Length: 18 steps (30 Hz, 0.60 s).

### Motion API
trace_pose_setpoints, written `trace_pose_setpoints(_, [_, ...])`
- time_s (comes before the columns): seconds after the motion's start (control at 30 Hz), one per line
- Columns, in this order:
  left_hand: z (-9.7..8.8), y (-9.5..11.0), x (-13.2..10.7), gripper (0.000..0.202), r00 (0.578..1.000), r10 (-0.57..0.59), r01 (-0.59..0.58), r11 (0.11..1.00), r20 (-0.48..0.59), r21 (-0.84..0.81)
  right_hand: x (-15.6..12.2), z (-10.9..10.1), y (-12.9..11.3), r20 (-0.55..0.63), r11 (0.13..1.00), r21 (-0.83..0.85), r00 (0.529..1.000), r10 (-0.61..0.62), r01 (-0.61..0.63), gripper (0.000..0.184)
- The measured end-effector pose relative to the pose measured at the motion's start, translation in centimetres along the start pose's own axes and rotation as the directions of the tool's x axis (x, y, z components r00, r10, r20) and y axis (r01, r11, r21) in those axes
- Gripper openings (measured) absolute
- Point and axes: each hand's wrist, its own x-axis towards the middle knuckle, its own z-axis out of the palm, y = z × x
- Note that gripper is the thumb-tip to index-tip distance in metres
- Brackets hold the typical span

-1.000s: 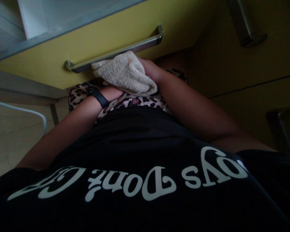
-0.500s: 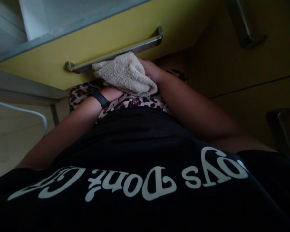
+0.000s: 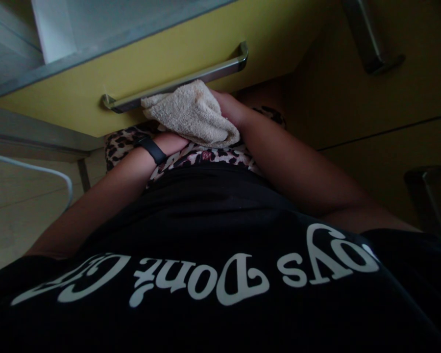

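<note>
A beige terry towel [image 3: 191,115] lies bunched in front of my waist, just below a yellow drawer front [image 3: 161,63] with a long metal handle [image 3: 176,81]. My right hand [image 3: 228,105] is wrapped round the towel's right side, fingers mostly buried in the cloth. My left hand [image 3: 171,142] reaches under the towel from the left; only the wrist with a black band [image 3: 152,147] and the heel of the hand show, and its fingers are hidden. A black shirt with white lettering fills the lower view.
More yellow cabinet fronts with metal handles [image 3: 371,44] stand on the right, in shadow. A grey worktop edge [image 3: 95,41] runs above the drawer. At the left are pale floor tiles, a white cable [image 3: 40,169] and a metal leg [image 3: 83,174].
</note>
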Motion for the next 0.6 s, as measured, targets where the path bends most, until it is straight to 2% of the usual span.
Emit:
trace_pose_setpoints(0.1, [-0.1, 0.2, -0.2, 0.059, 1.0, -0.019, 0.019, 1.0, -0.002, -0.019, 0.2, 0.0, 0.3, 0.015, 0.999, 0.01, 0.999, -0.032, 0.032, 0.055])
trace_pose_setpoints(0.2, [-0.2, 0.2, -0.3, 0.06, 1.0, -0.006, 0.006, 1.0, 0.003, -0.017, 0.4, -0.1, 0.6, 0.033, 0.998, 0.026, 0.998, -0.061, 0.06, 0.044])
trace_pose_setpoints(0.37, [-0.1, -0.7, 0.6, 0.065, 0.999, -0.016, 0.017, 1.0, 0.042, -0.024, 0.3, 0.0, 0.4, 0.017, 0.999, 0.049, 1.0, -0.001, 0.0, 0.047])
trace_pose_setpoints(0.5, [0.0, -1.1, 1.0, 0.065, 0.995, -0.053, 0.057, 0.997, 0.084, -0.053, -0.2, 0.2, -0.2, 0.025, 0.997, 0.073, 0.999, -0.025, 0.023, 0.047])
trace_pose_setpoints(0.6, [-0.1, -0.9, 0.8, 0.067, 0.998, -0.043, 0.044, 0.999, 0.035, -0.028, -0.5, 0.3, -0.5, 0.018, 0.996, 0.085, 0.999, -0.031, 0.029, 0.046])
